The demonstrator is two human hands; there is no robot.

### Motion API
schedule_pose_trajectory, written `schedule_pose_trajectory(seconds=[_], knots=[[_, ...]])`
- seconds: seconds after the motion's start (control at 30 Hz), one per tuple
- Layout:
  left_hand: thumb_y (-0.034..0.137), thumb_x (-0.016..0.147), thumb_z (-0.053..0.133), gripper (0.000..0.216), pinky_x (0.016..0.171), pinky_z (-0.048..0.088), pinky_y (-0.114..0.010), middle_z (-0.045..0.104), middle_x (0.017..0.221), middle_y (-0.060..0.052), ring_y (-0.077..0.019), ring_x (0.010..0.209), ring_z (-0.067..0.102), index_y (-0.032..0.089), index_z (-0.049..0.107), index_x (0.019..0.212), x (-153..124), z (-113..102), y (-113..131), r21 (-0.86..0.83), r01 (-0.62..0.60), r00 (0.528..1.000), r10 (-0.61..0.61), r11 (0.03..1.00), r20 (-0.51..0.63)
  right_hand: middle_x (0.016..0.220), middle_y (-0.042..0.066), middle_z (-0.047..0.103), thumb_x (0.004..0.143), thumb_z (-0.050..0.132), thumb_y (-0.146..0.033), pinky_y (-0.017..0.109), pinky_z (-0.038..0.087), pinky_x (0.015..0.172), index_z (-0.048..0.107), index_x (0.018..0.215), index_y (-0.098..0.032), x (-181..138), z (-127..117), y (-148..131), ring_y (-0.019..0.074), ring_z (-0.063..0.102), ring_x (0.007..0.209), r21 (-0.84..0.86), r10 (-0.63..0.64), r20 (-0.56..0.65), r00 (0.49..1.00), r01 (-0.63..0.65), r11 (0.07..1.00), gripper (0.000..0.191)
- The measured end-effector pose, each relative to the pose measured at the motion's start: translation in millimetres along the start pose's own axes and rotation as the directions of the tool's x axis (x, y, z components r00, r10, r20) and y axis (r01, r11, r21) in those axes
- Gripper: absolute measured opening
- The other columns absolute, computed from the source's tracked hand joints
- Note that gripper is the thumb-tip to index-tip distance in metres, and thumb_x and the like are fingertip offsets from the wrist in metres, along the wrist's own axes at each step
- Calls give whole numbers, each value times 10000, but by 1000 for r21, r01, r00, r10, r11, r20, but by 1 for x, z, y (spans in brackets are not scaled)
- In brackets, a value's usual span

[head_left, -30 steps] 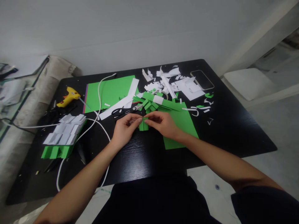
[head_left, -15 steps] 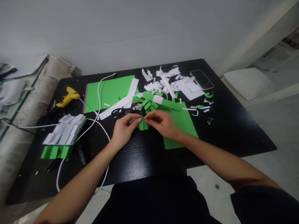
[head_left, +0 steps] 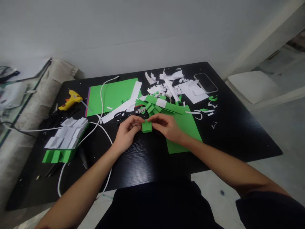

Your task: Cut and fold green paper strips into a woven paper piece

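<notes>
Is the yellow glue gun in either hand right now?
No, the glue gun lies on the black table, while the left hand and right hand hold a small green paper piece.

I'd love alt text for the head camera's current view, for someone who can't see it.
A person's left hand and right hand hold a small folded green paper piece over a black table. Beyond lie black-handled scissors and white paper scraps; a yellow glue gun lies to the left.

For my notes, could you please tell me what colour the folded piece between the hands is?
The folded piece is green, best seen in the head view.
</notes>
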State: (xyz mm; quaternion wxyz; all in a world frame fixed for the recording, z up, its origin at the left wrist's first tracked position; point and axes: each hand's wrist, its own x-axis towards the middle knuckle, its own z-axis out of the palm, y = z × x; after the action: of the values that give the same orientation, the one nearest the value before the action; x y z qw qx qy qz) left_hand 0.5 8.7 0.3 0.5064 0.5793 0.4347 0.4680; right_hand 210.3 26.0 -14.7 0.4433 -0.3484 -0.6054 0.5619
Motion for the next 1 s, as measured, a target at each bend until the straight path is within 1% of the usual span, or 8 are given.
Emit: schedule_pose_trajectory(seconds=[0.13,0.3,0.43,0.53,0.6,0.73,0.87,1.0], knots=[[174,823,723,150,719,544,-286,744,839,-14,-169,768,693,196,730,971,-1,-1,-1,-61,-2,1000,3,998,24,972,33,789,879,739,-221,377,611,863,776,978,-228,0,0,0,192,734,884,1,-12,1,1000,12,1000,106],[179,804,774,164,718,561,-282,750,862,-20,-168,779,702,202,735,962,-1,1,0,-98,-5,999,9,995,33,988,29,789,855,793,-241,383,615,901,775,997,-232,0,-1,1,190,743,913,62,-17,16,1000,16,998,143],[220,833,799,105,674,558,-267,734,802,-11,-152,719,679,200,738,916,-1,3,-2,-48,-28,1000,28,998,-10,954,27,789,833,844,-296,380,616,881,776,967,-229,0,1,2,188,739,883,52,-15,-21,1000,16,999,165],[264,874,791,88,586,518,-244,700,692,11,-130,607,635,200,730,868,0,4,-4,-2,-35,998,35,999,-44,872,23,777,827,859,-377,363,611,780,777,918,-223,0,3,0,185,713,798,-3,5,-81,997,-5,1000,197],[287,893,782,114,560,506,-242,702,666,9,-132,588,638,201,727,841,0,4,-4,21,-35,997,36,999,-62,832,22,767,832,854,-408,348,595,724,778,884,-220,1,4,-1,181,692,756,-41,8,-116,993,-13,999,210],[283,897,780,122,586,538,-250,710,671,4,-135,600,665,199,727,826,0,6,-4,27,-16,997,18,999,-80,818,21,759,826,863,-430,337,588,712,759,851,-216,1,5,-4,174,684,739,-36,9,-137,990,-14,999,239],[275,872,803,126,604,569,-257,716,689,4,-133,603,681,193,720,825,0,9,-5,3,-2,993,2,1000,-122,802,10,745,794,896,-441,333,601,732,716,830,-213,2,6,-4,165,687,732,19,61,-133,989,-59,998,293],[263,854,817,146,588,571,-260,713,668,7,-136,589,683,193,695,818,-1,11,-6,-5,3,988,-4,1000,-156,781,8,734,789,895,-467,329,600,696,696,823,-212,1,6,-3,161,676,696,30,97,-139,986,-94,995,325]])
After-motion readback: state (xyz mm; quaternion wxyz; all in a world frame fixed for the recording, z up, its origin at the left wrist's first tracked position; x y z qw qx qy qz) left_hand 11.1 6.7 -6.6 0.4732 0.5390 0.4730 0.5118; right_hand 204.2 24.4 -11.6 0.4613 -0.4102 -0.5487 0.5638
